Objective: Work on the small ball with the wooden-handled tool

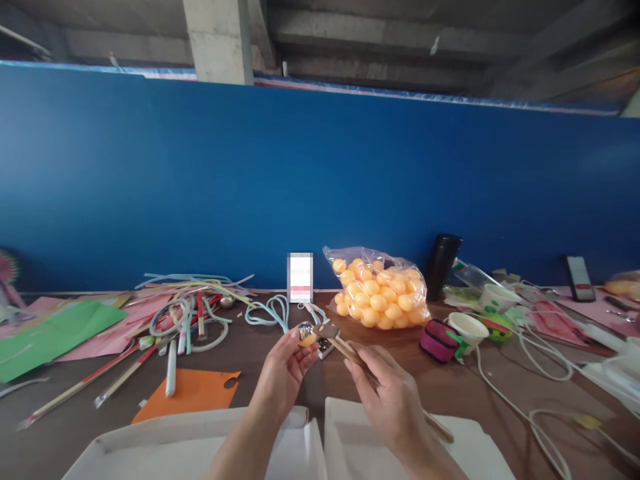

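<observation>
My left hand pinches a small round ball, shiny silver on top and orange below. My right hand is closed round a long wooden-handled tool. Its small brownish head meets or nearly meets the ball; contact cannot be made out, nor the tool's exact kind. The handle's far end sticks out below my right wrist. Just beyond my fingers, partly hidden, a small dark item with a light edge lies on the table. A clear bag of orange balls sits behind my right hand.
White trays or boxes line the near edge. On the left lie an orange sheet, a green sheet and tangled tubes. To the right stand a purple pouch, paper cup, black bottle and loose white cables.
</observation>
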{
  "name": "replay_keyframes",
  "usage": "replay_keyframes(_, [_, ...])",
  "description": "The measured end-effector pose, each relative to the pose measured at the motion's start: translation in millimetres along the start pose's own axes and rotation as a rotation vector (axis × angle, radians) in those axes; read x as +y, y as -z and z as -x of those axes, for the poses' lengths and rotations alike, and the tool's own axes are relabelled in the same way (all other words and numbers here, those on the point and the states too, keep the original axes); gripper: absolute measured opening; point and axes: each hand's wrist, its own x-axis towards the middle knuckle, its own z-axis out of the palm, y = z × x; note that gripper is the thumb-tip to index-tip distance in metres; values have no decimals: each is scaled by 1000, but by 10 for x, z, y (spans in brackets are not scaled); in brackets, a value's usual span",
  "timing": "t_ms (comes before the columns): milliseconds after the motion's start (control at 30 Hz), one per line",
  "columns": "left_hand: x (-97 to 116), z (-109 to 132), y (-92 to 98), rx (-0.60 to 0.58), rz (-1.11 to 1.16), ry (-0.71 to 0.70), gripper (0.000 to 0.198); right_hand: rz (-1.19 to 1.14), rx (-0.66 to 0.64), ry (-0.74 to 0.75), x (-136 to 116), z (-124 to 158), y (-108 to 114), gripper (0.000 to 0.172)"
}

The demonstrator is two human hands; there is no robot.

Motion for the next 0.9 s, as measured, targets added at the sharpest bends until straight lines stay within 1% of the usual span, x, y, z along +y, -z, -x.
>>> replay_keyframes(200, [2,17,-6,-44,-27,-1,24,18,-28,9,1,3,-4,26])
replay_keyframes(367, [-11,-15,3,-30,-14,-16,26,6,-10,0,19,0,-8,26])
replay_keyframes(467, [-12,-27,5,-23,-12,-26,26,33,-30,-1,23,6,-22,25])
replay_keyframes(533, [-13,-35,9,3,-10,-41,25,49,-42,-4,22,6,-25,25])
replay_keyframes(633, [-16,-57,26,31,4,-75,24,62,-61,-40,28,-12,5,25])
replay_keyframes(700, [-14,-75,43,37,3,-103,25,99,-111,-102,41,-34,49,24])
replay_keyframes(767, [-4,-91,60,52,0,-137,24,173,-212,-192,64,-54,102,23])
replay_keyframes(833, [13,-101,70,77,4,-172,21,254,-341,-282,93,-67,148,20])
replay_keyframes(900, [30,-103,73,91,17,-199,19,300,-444,-344,121,-67,174,18])
